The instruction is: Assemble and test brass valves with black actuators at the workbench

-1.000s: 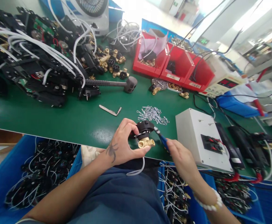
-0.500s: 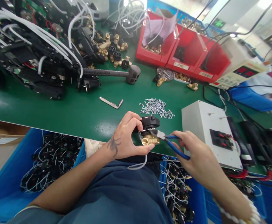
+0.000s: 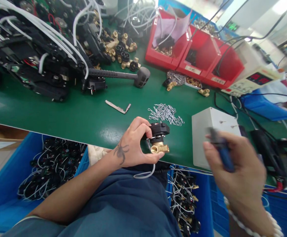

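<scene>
Between thumb and fingers, my left hand (image 3: 135,143) grips a valve actuator assembly with a black housing (image 3: 159,130) on top and a brass valve body (image 3: 160,148) below. A pale cable (image 3: 144,176) loops down from it. My right hand (image 3: 240,164), smeared by motion, is closed around blue-handled pliers (image 3: 224,153) in front of the grey-white box. Just beyond the assembly, on the green bench, lies a heap of metal spring clips (image 3: 166,113). To its left is a small hinged metal strip (image 3: 117,107).
A mallet (image 3: 142,77) lies beside piled black parts and brass fittings. Red bins (image 3: 165,46) line the back. A grey-white box (image 3: 202,135) and a device with a red display (image 3: 259,79) stand at right. Blue crates (image 3: 0,197) below hold similar assemblies.
My right hand has drawn the pliers away from the assembly, to the right, and their blue handles are now gathered in its grip. My left hand stays nearly still with the assembly.
</scene>
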Available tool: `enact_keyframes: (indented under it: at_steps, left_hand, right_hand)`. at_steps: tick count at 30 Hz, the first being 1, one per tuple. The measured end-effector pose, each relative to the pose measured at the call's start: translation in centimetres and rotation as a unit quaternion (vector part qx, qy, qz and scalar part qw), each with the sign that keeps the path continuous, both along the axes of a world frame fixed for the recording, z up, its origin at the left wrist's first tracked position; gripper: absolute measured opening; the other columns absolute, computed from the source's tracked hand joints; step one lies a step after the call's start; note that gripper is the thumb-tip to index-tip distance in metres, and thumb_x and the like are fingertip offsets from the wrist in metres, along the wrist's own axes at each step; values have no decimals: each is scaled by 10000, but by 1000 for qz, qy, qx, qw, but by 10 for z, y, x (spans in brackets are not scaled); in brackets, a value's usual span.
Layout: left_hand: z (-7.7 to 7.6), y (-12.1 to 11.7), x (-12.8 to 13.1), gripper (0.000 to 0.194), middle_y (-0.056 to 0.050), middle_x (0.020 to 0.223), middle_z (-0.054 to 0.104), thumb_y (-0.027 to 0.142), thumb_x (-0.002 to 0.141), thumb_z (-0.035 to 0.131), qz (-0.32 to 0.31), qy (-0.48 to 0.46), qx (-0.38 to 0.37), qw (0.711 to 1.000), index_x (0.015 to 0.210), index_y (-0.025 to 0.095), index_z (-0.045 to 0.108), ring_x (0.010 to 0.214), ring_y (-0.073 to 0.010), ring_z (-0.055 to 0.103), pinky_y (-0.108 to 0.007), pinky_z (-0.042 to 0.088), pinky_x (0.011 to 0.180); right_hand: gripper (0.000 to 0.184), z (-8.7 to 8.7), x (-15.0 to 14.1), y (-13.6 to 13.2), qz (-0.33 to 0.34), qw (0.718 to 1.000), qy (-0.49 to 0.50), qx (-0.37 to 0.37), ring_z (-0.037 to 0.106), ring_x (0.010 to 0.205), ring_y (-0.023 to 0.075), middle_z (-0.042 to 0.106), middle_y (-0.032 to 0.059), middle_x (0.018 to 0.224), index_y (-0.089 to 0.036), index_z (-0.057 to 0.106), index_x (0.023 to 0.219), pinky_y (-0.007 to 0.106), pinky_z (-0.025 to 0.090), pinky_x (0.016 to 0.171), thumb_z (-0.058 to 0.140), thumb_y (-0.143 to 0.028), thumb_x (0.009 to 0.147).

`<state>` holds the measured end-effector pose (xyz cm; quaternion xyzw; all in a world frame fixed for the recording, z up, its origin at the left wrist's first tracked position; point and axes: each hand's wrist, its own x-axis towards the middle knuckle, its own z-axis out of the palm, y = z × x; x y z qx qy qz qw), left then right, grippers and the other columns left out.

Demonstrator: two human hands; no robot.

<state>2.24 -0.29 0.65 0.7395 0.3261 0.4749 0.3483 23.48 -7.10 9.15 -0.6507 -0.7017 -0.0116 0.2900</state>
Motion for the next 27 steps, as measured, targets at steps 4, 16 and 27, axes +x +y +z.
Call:
enact_keyframes:
  at_steps: [4,16,27]
  left_hand:
    - [-1,1,0,395,-45,1001,531,314,648,785,1,5,0,1000,836,219,451,937,-196,549,-354,501,811]
    - [-1,1,0,403,-45,998,528,318,653,781,0,1,9,1000,835,222,435,930,-194,548,-356,501,812]
    - [-2,2,1,409,-44,986,527,331,653,779,7,-3,13,1000,825,224,424,918,-195,551,-359,504,796]
  right_hand:
    - [200,-4,-2,-1,-28,999,14,42,527,638,140,583,30,847,-231,599,1044,301,443,608,583,-166,855]
    - [179,-8,-3,0,45,990,-113,-74,566,607,143,613,18,761,-201,616,988,270,436,562,527,-146,843]
    - [229,-8,-5,3,73,985,-136,-71,553,618,151,596,22,766,-191,603,1012,279,425,573,507,-96,827]
